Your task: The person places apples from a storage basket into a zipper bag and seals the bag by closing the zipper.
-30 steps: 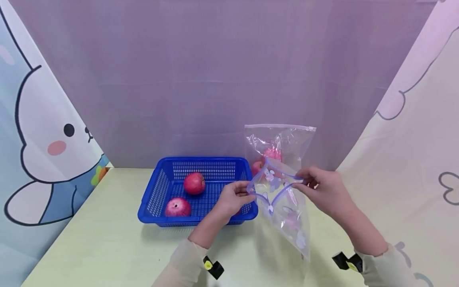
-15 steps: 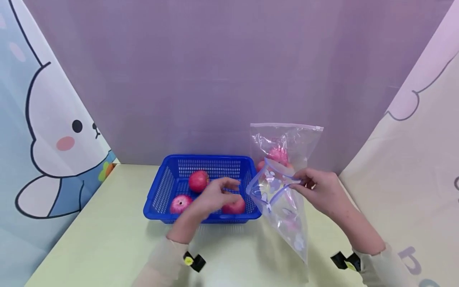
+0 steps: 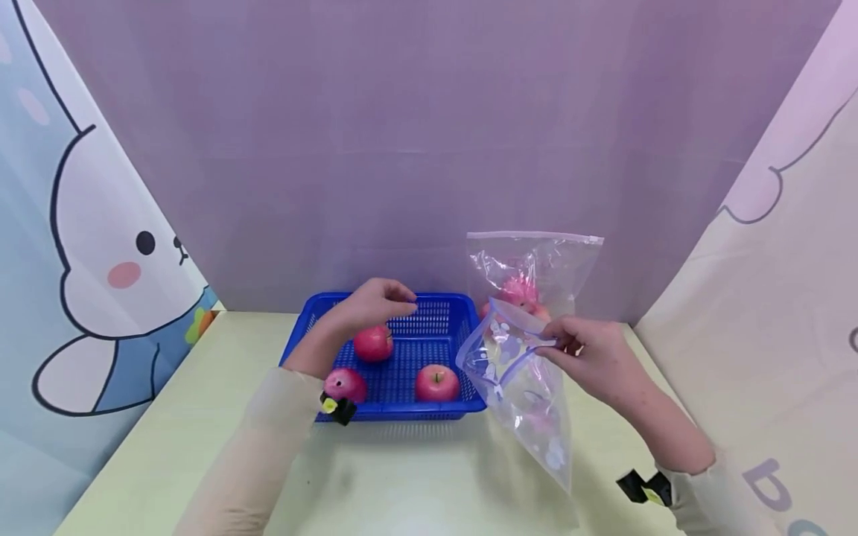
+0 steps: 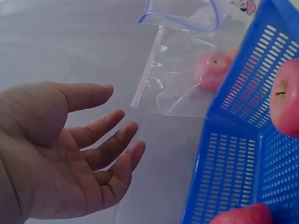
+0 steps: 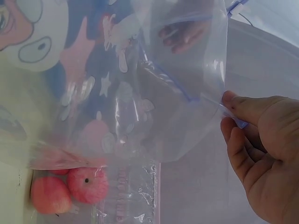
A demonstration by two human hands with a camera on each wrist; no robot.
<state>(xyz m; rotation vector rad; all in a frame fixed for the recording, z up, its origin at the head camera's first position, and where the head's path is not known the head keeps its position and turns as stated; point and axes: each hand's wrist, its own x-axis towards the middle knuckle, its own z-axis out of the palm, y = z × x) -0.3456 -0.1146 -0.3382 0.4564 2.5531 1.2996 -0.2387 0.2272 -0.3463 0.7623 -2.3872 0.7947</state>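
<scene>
My left hand (image 3: 374,304) hovers over the back left of the blue basket (image 3: 409,409), fingers loosely bent and holding nothing. The left wrist view shows its palm and parted fingers (image 4: 112,154). Inside the basket are three red apples: one at the back (image 3: 373,344), one at front left (image 3: 345,384), partly behind the left wrist, and one at front right (image 3: 437,383). With thumb and fingertips, my right hand (image 3: 593,357) pinches the purple-edged mouth of a clear printed zip bag (image 3: 529,406). That bag hangs down with its mouth spread apart and no fruit in it.
Behind the hanging bag, a second clear zip bag (image 3: 543,257) with a pink top stands against the grey backdrop (image 3: 402,149), holding several apples (image 5: 88,182). The pale yellow table (image 3: 161,447) has printed cloth walls at both sides.
My left hand let go of the bag's mouth and moved left and back across the basket, uncovering the front right apple. My right hand keeps its pinch on the bag.
</scene>
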